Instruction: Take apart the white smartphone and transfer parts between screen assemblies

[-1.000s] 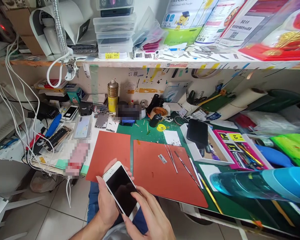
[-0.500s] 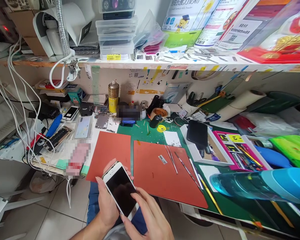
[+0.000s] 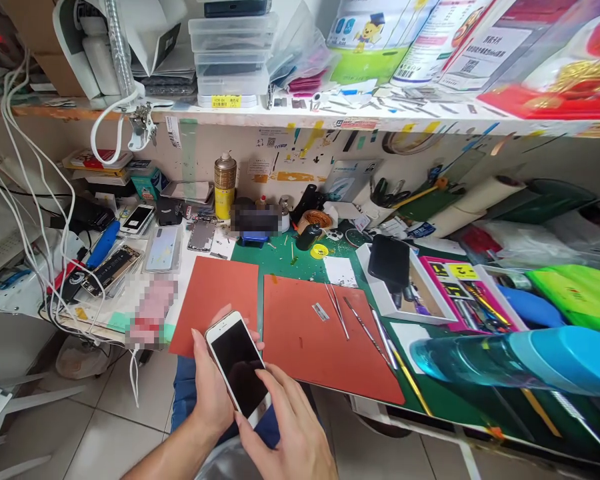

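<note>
1. One white phone (image 3: 239, 365), just left of the larger mat (image 3: 325, 357).
2. The left hand (image 3: 214, 387) has fingers wrapped round it; the right hand (image 3: 291, 423) grips its lower edges.
3. One tweezers (image 3: 339, 316) atop that mat.

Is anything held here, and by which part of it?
A phone: the left hand cradles its back and left edge. The right hand touches its lower end; whether it grips too isn't clear.
</note>
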The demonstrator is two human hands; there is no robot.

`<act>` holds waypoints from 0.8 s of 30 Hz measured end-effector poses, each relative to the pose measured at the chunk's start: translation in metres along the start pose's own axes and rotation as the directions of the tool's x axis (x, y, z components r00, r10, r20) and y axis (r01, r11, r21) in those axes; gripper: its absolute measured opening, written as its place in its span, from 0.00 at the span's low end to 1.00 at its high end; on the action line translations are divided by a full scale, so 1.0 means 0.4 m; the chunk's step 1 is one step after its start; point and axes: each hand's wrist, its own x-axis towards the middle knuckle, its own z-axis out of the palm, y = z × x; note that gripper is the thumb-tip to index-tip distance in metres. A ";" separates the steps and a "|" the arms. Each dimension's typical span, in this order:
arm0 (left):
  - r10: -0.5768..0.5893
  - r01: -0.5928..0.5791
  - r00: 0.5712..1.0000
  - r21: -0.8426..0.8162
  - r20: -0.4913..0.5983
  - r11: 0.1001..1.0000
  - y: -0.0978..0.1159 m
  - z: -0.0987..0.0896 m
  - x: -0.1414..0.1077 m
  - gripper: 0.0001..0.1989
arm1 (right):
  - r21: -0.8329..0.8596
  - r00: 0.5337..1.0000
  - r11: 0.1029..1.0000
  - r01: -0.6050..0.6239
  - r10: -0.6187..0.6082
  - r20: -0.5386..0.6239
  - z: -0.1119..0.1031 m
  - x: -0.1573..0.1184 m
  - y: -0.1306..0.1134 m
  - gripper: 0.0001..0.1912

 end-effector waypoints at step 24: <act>-0.040 0.052 0.988 -0.080 0.147 0.995 0.043 0.013 0.023 0.26 | -0.142 0.988 0.990 0.025 -0.046 -0.149 0.033 -0.011 -0.051 0.25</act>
